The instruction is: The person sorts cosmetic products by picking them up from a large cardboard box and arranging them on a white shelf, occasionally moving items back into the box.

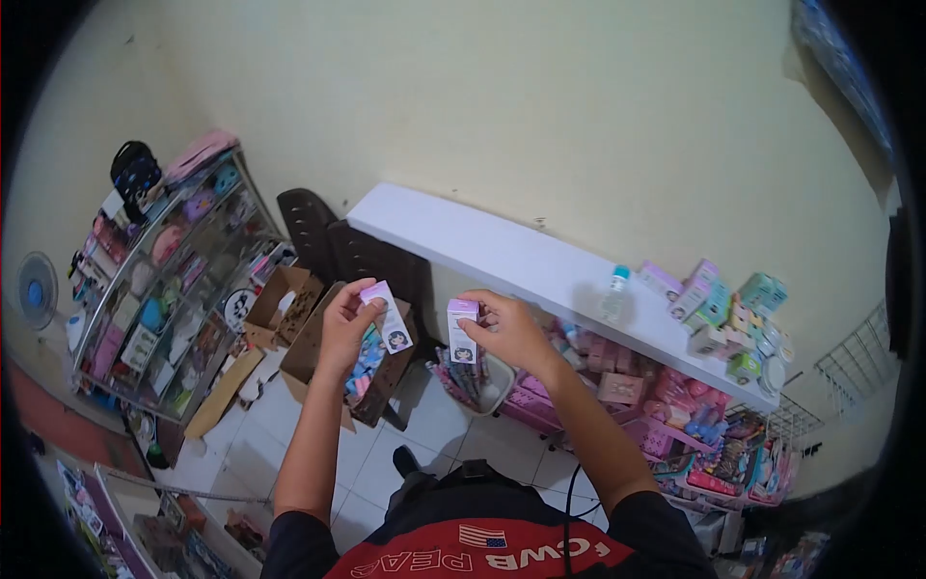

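My left hand [349, 323] is closed on a small white and lilac box [394, 328] with a cartoon face printed near its bottom. A matching small box [463, 338] is gripped in my right hand [503, 328], held upright with its lilac top uppermost. The two boxes are apart, side by side in front of me. Beyond my hands runs a long white shelf [463, 232] fixed along the wall. On its right part stand several small boxes [696, 289] in lilac and green, some like the ones I hold, and a clear bottle [614, 299] with a teal cap.
Below the shelf are pink baskets [666, 434] full of packaged goods. Open cardboard boxes [280, 309] stand on the tiled floor near a dark brown plastic chair [371, 256]. A glass display cabinet [174, 280] is at the left, with a fan [37, 289] beyond it.
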The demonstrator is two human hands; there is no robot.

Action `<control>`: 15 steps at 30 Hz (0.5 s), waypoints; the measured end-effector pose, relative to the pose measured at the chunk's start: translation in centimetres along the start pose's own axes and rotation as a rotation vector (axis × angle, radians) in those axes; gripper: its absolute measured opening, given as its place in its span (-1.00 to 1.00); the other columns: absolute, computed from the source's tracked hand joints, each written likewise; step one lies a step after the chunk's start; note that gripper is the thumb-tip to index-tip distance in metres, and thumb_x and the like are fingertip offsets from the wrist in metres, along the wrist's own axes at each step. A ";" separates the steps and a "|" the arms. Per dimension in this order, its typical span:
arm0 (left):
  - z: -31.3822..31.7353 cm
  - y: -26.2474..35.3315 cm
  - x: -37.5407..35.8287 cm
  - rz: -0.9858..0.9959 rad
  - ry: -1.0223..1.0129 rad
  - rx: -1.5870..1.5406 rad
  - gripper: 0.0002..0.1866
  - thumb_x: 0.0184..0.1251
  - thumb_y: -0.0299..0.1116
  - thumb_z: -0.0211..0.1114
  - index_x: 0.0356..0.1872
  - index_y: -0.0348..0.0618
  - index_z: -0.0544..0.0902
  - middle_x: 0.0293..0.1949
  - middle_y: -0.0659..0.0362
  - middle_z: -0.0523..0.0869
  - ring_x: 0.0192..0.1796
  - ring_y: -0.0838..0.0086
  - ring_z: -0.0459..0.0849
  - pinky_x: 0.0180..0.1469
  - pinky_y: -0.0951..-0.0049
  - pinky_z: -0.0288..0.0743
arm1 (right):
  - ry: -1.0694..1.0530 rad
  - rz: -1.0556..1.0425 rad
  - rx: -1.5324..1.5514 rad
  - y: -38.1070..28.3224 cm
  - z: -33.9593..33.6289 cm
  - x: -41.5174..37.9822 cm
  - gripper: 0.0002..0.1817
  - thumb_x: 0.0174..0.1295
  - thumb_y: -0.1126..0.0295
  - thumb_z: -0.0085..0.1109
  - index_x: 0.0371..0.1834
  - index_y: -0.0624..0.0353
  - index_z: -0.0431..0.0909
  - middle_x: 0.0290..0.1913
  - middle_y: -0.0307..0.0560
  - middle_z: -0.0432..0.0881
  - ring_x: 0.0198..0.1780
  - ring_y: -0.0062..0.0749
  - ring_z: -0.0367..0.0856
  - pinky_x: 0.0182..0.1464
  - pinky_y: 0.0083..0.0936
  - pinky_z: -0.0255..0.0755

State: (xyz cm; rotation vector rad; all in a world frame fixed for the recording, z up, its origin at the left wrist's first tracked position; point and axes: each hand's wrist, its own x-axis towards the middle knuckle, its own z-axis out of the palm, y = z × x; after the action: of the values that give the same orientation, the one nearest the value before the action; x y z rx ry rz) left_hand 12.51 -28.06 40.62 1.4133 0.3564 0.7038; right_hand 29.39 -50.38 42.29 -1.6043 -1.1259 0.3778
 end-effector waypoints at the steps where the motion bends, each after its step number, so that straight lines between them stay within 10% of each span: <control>1: -1.7 0.2 -0.1 -0.021 0.041 -0.001 -0.59 0.38 -0.53 0.39 0.22 -0.29 0.58 -0.01 0.15 0.73 0.02 0.55 0.68 0.10 0.51 0.55 | -0.013 0.001 0.055 0.2 1.6 1.0 -0.59 0.30 0.38 0.33 0.19 0.27 0.59 -0.13 0.09 0.77 -0.15 -0.39 0.77 -0.04 -0.43 0.64; 15: -21.4 -7.8 5.3 -0.175 0.153 0.087 -0.53 0.35 -0.50 0.44 0.25 -0.36 0.56 0.01 0.11 0.75 -0.01 0.51 0.71 0.10 0.49 0.59 | -0.131 0.167 0.172 6.6 19.5 13.5 -0.60 0.31 0.41 0.33 0.19 0.26 0.59 -0.09 0.05 0.77 -0.14 -0.41 0.76 -0.04 -0.43 0.63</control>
State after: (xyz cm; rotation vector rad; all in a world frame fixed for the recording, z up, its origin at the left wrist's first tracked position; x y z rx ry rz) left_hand 5.10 -8.15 30.74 1.3937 0.6295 0.6602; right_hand 25.03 -27.86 33.47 -1.5421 -1.0297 0.6804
